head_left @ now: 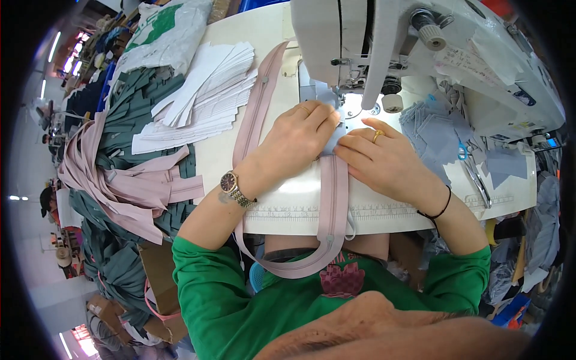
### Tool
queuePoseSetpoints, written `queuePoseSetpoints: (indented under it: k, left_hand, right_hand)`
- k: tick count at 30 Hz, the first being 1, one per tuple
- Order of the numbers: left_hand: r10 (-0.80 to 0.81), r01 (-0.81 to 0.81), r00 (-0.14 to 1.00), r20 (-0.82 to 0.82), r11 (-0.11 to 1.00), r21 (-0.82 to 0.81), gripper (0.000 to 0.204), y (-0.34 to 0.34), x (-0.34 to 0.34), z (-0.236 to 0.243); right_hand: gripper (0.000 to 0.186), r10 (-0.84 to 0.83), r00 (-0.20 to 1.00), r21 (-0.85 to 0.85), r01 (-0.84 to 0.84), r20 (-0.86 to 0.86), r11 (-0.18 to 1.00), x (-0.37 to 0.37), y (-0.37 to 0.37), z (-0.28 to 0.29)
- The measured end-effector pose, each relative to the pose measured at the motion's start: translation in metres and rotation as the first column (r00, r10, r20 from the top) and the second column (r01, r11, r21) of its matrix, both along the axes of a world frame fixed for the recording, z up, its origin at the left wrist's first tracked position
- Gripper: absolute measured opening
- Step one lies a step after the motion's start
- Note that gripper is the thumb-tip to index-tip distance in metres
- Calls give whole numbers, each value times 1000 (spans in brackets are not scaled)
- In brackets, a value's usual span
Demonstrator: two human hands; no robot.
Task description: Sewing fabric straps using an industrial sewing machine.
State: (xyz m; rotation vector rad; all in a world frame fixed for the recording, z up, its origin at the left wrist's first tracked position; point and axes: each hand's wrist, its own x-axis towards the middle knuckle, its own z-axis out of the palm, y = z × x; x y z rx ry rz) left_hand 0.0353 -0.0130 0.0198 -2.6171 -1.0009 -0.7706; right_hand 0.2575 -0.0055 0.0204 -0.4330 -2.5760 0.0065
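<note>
A pale blue-grey fabric piece (327, 96) lies under the needle area of a white sewing machine (318, 42). My left hand (303, 133) is closed on this fabric, fingertips bunched together close to the presser foot. Against its right edge my right hand (387, 161) pinches the cloth, with the index finger raised. A long pink zipper strip (333, 198) runs from the fabric toward me, droops over the table's front edge and loops back up on the left. Its end under the fabric and my fingers is hidden.
White fabric strips (201, 99) are stacked to the left, beside dark green strips (137, 99) and pink zipper strips (141, 186). Blue-grey fabric pieces (429, 135) and thread snips (477, 183) lie on the right. A ruler scale (288, 213) marks the table's front edge.
</note>
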Motion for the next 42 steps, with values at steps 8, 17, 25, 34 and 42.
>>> queuePoseSetpoints:
  k: [8,17,25,34,42]
  left_hand:
    - [-37,57,965,260,996,-69,12,-6,7,-1]
    - [-90,232,892,443,931,-280,17,-12,8,8]
    - [2,55,912,410,990,-127,17,-7,4,8]
    - [-64,161,888,455,971,-175,15,-10,7,9]
    - [5,-2,999,44,998,-67,29,-1,-4,-3]
  right_hand:
    - [35,-221,954,-101,204,-204,974,-1,7,5]
    - [29,-138,971,-28,135,-196,990,11,12,6]
    - [27,-352,925,306,379,-144,873,35,30,30]
    - [37,-183,972,50,192,-145,980,27,22,7]
    - [31,-479,876,331,438,49,836,31,21,23]
